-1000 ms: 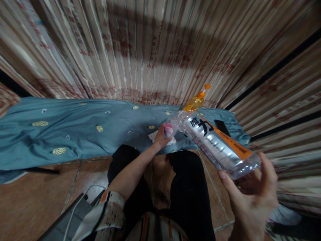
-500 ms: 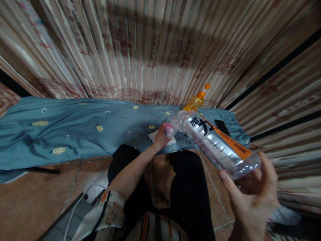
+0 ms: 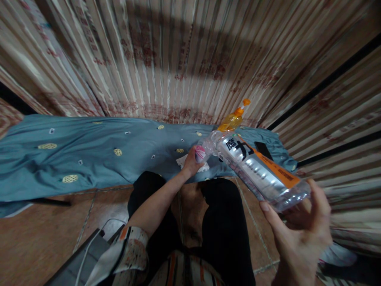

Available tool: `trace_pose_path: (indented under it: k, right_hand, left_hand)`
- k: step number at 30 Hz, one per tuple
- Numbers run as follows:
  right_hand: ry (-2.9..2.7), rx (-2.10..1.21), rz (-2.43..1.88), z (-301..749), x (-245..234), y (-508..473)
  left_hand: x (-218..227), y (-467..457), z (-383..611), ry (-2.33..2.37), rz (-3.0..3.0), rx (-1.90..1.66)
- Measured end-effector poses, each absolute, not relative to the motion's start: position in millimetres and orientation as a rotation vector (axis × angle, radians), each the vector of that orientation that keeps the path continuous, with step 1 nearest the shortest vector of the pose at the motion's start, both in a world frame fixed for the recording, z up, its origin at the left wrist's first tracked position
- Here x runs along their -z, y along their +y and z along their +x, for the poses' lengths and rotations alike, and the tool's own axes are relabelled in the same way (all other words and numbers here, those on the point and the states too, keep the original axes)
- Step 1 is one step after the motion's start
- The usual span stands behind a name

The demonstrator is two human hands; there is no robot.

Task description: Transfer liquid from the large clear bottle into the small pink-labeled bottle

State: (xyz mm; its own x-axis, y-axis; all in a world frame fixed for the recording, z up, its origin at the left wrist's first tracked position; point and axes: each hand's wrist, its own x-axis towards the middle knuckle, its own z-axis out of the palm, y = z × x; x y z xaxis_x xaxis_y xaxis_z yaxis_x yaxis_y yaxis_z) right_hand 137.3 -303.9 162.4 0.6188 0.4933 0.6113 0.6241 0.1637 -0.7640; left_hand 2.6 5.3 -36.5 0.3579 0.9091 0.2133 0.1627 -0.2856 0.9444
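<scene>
Currently, right grip (image 3: 303, 234) clasps bottle (image 3: 260, 171) by its base, tilted across the counter's (image 3: 133, 147) front edge; neck at container (image 3: 200, 153), held in left grip (image 3: 191, 163). Neck contact unconfirmed. Pump bottle (image 3: 229, 122) near back edge; phone (image 3: 262, 151) toward right end.
</scene>
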Motion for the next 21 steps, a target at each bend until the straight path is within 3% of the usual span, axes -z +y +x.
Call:
trace_pose_path:
  k: [21]
  right_hand:
    - [-1.013, 0.130, -1.459, 136.5, -162.7, -303.9]
  left_hand:
    - [31.8, 3.1, 0.2, 0.987, 1.699, -1.018]
